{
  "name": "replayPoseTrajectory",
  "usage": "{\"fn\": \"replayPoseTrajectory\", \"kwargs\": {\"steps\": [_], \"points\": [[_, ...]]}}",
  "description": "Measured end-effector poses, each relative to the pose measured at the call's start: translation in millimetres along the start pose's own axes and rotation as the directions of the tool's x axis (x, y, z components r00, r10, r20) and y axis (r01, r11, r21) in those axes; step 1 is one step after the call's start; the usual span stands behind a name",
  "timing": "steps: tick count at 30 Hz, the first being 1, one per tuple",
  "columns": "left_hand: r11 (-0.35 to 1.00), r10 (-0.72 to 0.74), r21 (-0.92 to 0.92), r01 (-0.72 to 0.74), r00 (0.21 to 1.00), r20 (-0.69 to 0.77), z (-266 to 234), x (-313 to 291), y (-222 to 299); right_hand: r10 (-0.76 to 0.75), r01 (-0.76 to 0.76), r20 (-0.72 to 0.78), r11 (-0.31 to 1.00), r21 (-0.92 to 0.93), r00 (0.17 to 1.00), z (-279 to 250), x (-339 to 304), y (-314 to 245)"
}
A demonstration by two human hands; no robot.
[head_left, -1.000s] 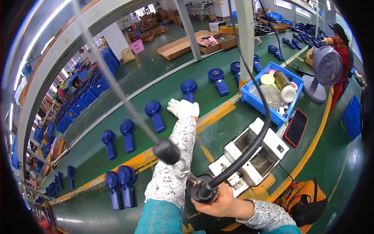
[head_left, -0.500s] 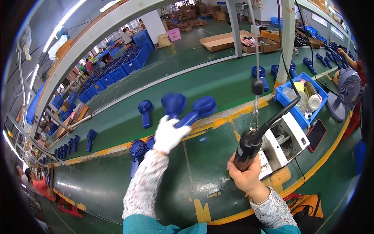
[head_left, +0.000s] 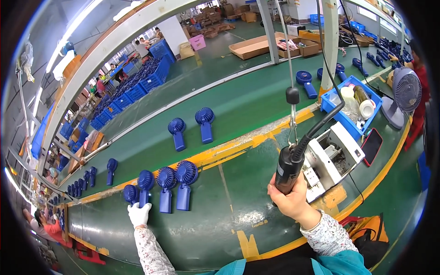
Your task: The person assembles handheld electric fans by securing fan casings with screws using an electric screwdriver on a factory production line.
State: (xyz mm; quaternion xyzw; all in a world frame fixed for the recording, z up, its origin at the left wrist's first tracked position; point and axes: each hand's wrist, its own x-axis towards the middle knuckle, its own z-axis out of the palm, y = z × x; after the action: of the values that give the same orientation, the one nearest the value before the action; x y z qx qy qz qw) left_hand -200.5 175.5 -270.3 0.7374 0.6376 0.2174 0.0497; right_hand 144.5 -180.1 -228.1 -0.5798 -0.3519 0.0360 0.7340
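At the left hand [head_left: 139, 214], two fans [head_left: 145, 180]

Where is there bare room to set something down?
Free: the tabletop between the row of four fans and the black tool in the right hand, and the belt between its central pair of fans and the next fan rightward. Crowded: by the left hand, and around the white machine, blue bin and phone.

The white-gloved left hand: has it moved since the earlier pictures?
Yes, leftward and nearer: against the yellow-taped edge, the left hand has crossed from the green belt side to the near side.
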Motion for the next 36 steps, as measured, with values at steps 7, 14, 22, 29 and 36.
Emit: {"fn": "replayPoseTrajectory", "kwargs": {"steps": [7,14,22,29,36], "points": [[0.82,0.484,-0.139,-0.555,0.803,-0.348,-18.4,8.0,170.1,0.039,-0.039,0.04,0.999,0.0,0.998,-4.5,-3.6,-5.0],[0.794,0.593,-0.308,-0.523,0.779,0.204,105.8,38.0,341.3,-0.354,0.409,0.214,0.85,-0.331,0.91,-14.5,21.6,-33.1],[0.713,0.464,-0.683,0.157,0.625,0.628,143.9,35.4,389.7,0.115,-0.159,0.182,0.955,0.249,0.977,-16.1,11.3,-33.2],[-0.097,0.691,-0.277,0.956,0.265,0.673,39.2,-120.5,344.1,-0.119,0.121,0.045,0.992,-0.025,0.992,-38.7,24.2,-44.4],[0.073,0.757,0.036,0.997,-0.079,0.649,20.2,-234.4,289.8,-0.314,0.255,-0.226,0.933,-0.254,0.922,-29.1,46.6,-49.5]]}}
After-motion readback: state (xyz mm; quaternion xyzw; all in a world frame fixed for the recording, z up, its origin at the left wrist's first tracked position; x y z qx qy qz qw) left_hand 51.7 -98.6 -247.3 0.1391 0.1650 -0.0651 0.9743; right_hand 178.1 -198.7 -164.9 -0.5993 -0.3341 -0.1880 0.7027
